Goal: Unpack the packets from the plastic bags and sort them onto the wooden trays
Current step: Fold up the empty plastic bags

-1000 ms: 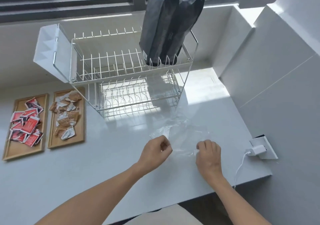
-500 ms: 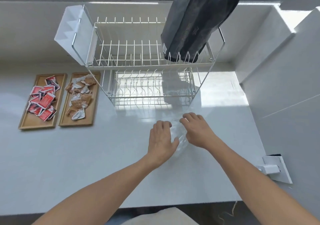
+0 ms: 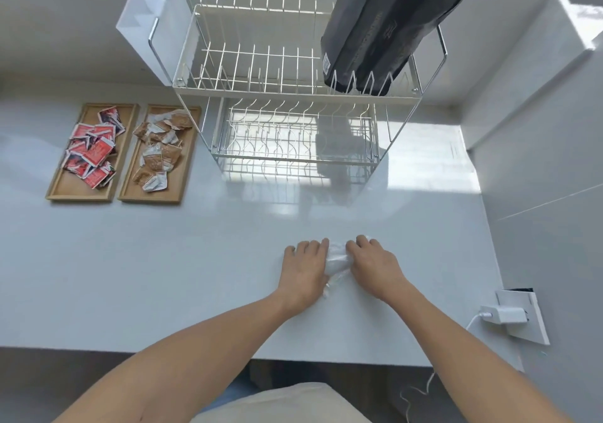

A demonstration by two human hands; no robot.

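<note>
A crumpled clear plastic bag [image 3: 338, 260] lies on the white counter, squeezed between my two hands. My left hand [image 3: 305, 267] presses on its left side and my right hand [image 3: 375, 264] on its right, fingers curled over it. No packet shows inside the bag. Far to the left stand two wooden trays: the left tray [image 3: 62, 187] holds several red packets [image 3: 93, 150], the right tray [image 3: 186, 168] holds several brown-and-white packets [image 3: 158, 148].
A white two-tier wire dish rack [image 3: 280, 96] stands at the back, with two dark pouches [image 3: 385, 27] leaning in its top tier. A wall socket with a white charger [image 3: 504, 315] and cable sits at the right. The counter's front edge runs just below my wrists.
The spread-out bag has been gathered into a small bunch. Both hands have come together on it, and the view has tilted further down.
</note>
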